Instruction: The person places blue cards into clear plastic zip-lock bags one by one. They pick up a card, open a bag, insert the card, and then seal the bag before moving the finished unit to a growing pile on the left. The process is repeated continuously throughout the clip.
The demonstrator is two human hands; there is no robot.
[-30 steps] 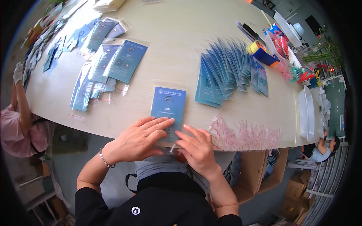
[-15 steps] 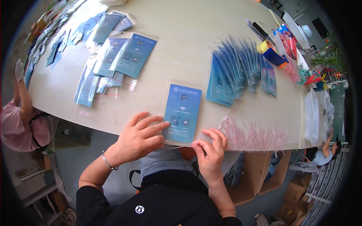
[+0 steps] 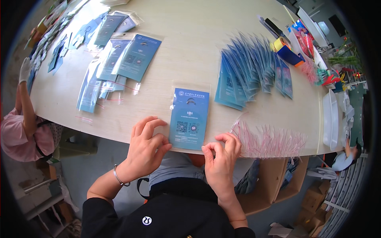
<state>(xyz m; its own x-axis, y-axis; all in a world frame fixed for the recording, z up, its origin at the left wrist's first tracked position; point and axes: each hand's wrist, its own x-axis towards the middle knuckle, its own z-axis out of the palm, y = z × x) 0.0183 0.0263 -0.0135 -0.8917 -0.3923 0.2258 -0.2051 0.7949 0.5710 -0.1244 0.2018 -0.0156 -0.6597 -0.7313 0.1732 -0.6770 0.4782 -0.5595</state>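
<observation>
In front of me on the table lies a blue printed card (image 3: 189, 119) inside a clear plastic bag (image 3: 191, 85). My left hand (image 3: 147, 144) is curled at the lower left corner of the bag, thumb and forefinger pinched together on its edge. At the lower right corner my right hand (image 3: 221, 158) pinches the bag's edge between thumb and forefinger, its other fingers bent. Beside the right hand is a row of empty-looking clear bags with red seal lines (image 3: 274, 142). Farther right, many bagged blue cards (image 3: 248, 75) are fanned out.
Overlapping bagged cards (image 3: 137, 57) lie at the left, with loose blue pieces (image 3: 59, 53) beyond. A yellow-and-blue tape dispenser (image 3: 287, 51) and a white tray (image 3: 330, 119) stand at the right. A person in pink (image 3: 25, 133) works at the left, wearing a pale glove.
My left fingers have drawn off the card's face and curled into a pinch at the bag's lower left corner. The right hand stays at the lower right corner.
</observation>
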